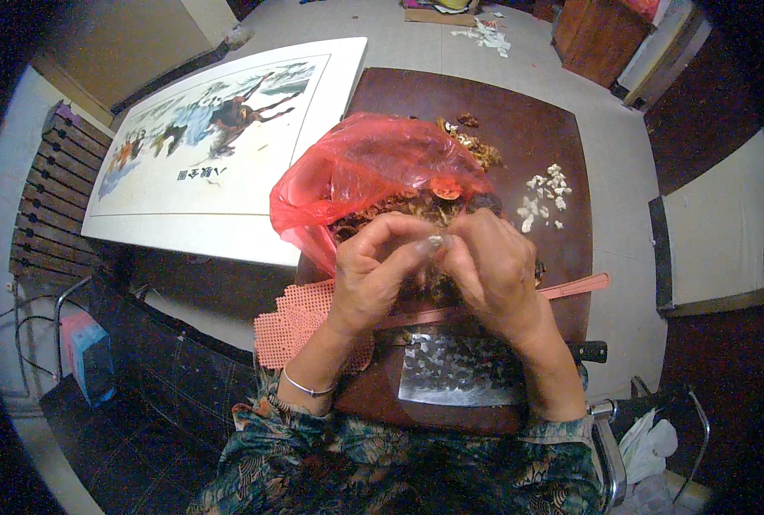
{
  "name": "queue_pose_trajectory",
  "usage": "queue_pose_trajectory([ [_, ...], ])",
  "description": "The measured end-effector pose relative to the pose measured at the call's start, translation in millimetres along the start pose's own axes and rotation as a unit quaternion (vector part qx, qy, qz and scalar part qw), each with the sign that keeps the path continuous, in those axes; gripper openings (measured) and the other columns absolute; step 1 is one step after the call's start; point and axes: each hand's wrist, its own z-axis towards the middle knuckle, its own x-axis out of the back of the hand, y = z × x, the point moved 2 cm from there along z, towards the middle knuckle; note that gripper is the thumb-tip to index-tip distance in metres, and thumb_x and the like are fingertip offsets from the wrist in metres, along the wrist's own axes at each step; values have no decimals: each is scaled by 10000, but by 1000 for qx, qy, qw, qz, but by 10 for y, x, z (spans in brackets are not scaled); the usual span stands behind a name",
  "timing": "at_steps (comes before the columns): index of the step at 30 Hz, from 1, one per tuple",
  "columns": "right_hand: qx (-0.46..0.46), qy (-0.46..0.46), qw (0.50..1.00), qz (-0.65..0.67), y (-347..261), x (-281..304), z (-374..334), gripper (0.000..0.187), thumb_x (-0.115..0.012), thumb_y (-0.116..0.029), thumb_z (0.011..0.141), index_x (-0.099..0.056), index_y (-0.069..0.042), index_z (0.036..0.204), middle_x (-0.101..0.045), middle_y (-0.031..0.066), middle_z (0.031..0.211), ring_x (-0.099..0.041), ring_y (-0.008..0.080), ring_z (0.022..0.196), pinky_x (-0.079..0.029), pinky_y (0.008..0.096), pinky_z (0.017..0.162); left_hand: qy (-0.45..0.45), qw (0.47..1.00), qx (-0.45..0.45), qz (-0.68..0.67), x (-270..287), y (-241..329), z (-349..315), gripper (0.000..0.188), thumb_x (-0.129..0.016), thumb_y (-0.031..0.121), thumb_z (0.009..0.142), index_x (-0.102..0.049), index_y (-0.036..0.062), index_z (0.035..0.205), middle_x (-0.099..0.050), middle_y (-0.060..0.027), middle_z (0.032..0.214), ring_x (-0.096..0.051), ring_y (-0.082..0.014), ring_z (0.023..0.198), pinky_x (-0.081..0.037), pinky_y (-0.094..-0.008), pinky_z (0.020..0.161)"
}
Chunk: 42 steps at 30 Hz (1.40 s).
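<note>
My left hand and my right hand meet above a dark brown table. Together their fingertips pinch a small pale garlic clove. Under and beyond the hands lies a red plastic bag with brownish papery skins spilling from it. A small pile of peeled white cloves sits on the table to the right of the bag. A wide steel cleaver with a dark handle lies flat on the table's near edge, below my wrists.
A pink mesh net hangs over the table's left edge. A pink fan lies across the table under my right hand. A large framed picture of horses lies flat to the left. A brown cabinet stands at the back right.
</note>
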Motion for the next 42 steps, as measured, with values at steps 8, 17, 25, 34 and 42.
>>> queue_pose_trajectory([
  [8, -12, 12, 1000, 7, 34, -4, 4, 88, -616, -76, 774, -551, -41, 820, -567, 117, 714, -578, 305, 604, -458, 405, 565, -14, 999, -43, -25, -2, -21, 5, 156, -570, -15, 850, -591, -3, 1004, -608, -40, 916, -563, -78, 724, -461, -203, 631],
  [17, -30, -44, 997, -59, 128, 53, -14, 105, -604, -59, 763, -552, -30, 849, -578, 134, 760, -597, 321, 666, -476, 411, 605, 16, 1000, -18, -9, -19, 2, 12, 129, -572, -5, 845, -599, 2, 971, -599, -30, 869, -546, -72, 678, -449, -202, 596],
  [25, 29, -70, 992, 106, -23, -72, 24, 305, -607, 0, 748, -544, -11, 1046, -578, 179, 985, -594, 354, 898, -499, 406, 746, 43, 993, 52, -97, 59, -171, 59, 167, -599, 36, 841, -558, 14, 1001, -605, -33, 759, -536, -76, 580, -415, -188, 519],
  [34, -121, -126, 964, -202, 1042, 382, -304, 233, -638, -62, 753, -587, -58, 981, -591, 121, 927, -598, 329, 846, -495, 407, 717, -14, 900, 132, -415, 128, -312, 201, 309, -494, 304, 939, -544, 49, 1106, -622, -76, 944, -558, -135, 714, -390, -235, 507],
  [42, -19, -56, 993, 97, -3, -31, -58, 276, -630, -30, 793, -588, -9, 1065, -623, 175, 907, -618, 317, 809, -500, 342, 689, -20, 829, 110, -548, 414, -287, 179, 308, -439, 316, 950, -550, 52, 1064, -619, -121, 1025, -584, -219, 847, -468, -314, 657],
])
